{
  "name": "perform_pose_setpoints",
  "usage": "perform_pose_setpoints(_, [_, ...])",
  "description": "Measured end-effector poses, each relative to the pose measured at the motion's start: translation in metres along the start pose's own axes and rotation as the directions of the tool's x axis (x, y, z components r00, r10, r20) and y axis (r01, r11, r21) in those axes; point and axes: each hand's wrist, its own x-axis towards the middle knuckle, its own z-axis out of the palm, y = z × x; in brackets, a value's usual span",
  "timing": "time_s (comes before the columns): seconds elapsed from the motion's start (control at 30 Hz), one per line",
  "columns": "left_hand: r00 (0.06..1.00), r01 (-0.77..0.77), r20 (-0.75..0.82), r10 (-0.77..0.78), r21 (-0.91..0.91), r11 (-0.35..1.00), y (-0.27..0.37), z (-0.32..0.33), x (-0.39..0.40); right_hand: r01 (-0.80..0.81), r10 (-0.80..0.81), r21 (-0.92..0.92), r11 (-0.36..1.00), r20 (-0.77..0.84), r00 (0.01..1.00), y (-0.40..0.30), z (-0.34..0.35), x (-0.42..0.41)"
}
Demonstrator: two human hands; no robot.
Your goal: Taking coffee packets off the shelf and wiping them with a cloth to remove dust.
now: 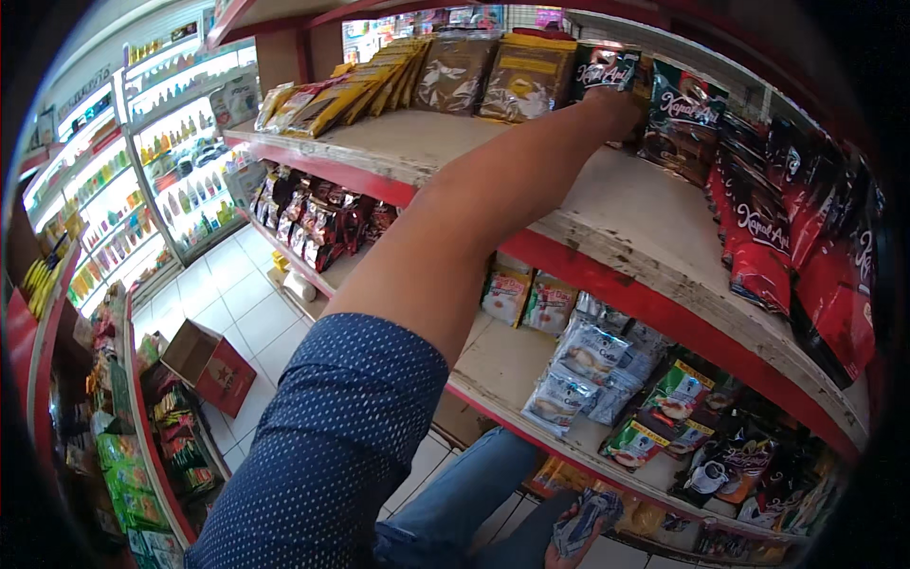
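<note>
My left hand (613,114) reaches up to the back of the upper shelf (625,192). It is among upright coffee packs, at a dark green Kapal Api pack (601,65). Its fingers are largely hidden, so a grip cannot be made out. Just right of the hand stands a larger Kapal Api coffee pack (682,117). Brown-and-yellow packs (527,78) are lined up to its left. Low at the bottom, beside my jeans, my right hand (572,551) holds a crumpled blue-and-white cloth (589,519).
Red-and-black coffee packs (761,242) lean at the upper shelf's right end. The lower shelf (498,355) bears silver coffee packs (579,377) and green sachets (657,416). An open cardboard box (213,366) sits on the tiled floor. Lit drink coolers (185,163) stand at far left.
</note>
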Motion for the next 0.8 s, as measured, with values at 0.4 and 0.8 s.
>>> perform_pose_setpoints(0.4, [0.985, -0.029, -0.170, -0.019, -0.276, 0.961, -0.029, -0.020, -0.022, -0.024, -0.023, 0.366, 0.930, 0.124, 0.992, 0.024, -0.047, -0.008])
perform_pose_setpoints(0.8, [0.799, -0.352, -0.315, -0.512, -0.935, 0.026, -0.001, -0.083, -0.333, -0.044, 0.028, 0.385, 0.922, 0.047, 0.999, -0.004, -0.025, -0.059])
